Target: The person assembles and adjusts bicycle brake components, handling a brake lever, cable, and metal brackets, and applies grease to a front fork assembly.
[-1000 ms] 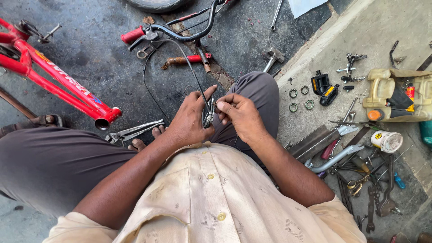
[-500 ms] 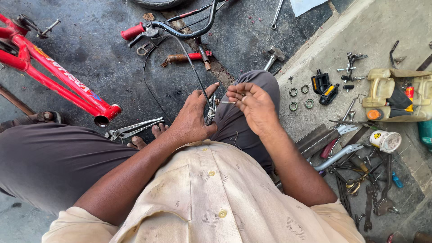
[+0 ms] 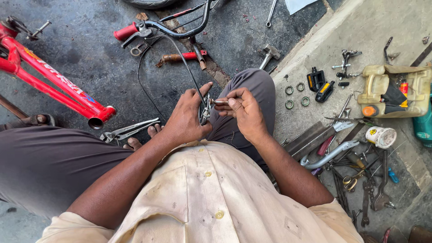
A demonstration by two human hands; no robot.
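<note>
My left hand (image 3: 188,118) grips a small metal brake part (image 3: 206,109) over my lap. A black brake cable (image 3: 180,56) runs from that part up to the black handlebar (image 3: 180,28), which has a red grip and lies on the dark floor. My right hand (image 3: 241,110) pinches the thin cable end just right of the metal part, fingers closed on it. Both hands sit close together above my grey trousers.
A red bicycle frame (image 3: 54,83) lies at the left, with pliers (image 3: 128,130) by my bare foot. A red-handled tool (image 3: 182,57) and a hammer (image 3: 269,54) lie ahead. On the concrete step at right: black pedals (image 3: 319,83), rings, a cut yellowish jug (image 3: 391,90), a white tub, several wrenches.
My right hand has moved back down and in toward the left hand, after lifting away with the cable end half a second ago. The left hand stays in place.
</note>
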